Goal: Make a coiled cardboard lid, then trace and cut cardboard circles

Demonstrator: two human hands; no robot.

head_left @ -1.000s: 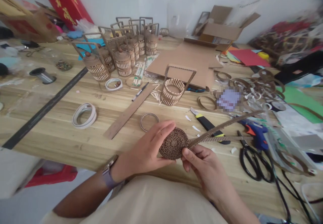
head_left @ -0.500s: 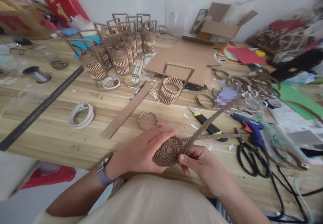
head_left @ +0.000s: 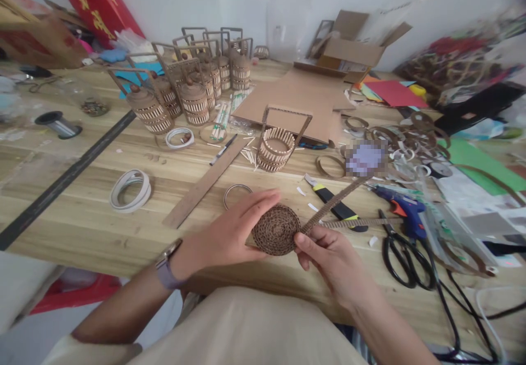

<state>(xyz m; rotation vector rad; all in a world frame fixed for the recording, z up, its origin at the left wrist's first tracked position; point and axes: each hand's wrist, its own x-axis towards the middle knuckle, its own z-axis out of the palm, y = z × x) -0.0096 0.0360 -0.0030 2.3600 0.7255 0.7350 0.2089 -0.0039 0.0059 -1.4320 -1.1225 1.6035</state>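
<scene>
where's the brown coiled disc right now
In the head view, the brown coiled disc is just below centre, between the left hand cupped around its left side and the right hand at its right edge.

I take the flat cardboard sheet [head_left: 293,99] as my mark. Behind its right end I see an open cardboard box [head_left: 353,51], and to its right some red paper [head_left: 396,93]. Farther right of it and nearer my camera lies a green sheet [head_left: 472,151]. Well to its left I find a wire spool [head_left: 59,125] and a clear jar [head_left: 94,106] (contents too blurred for me to name).
</scene>
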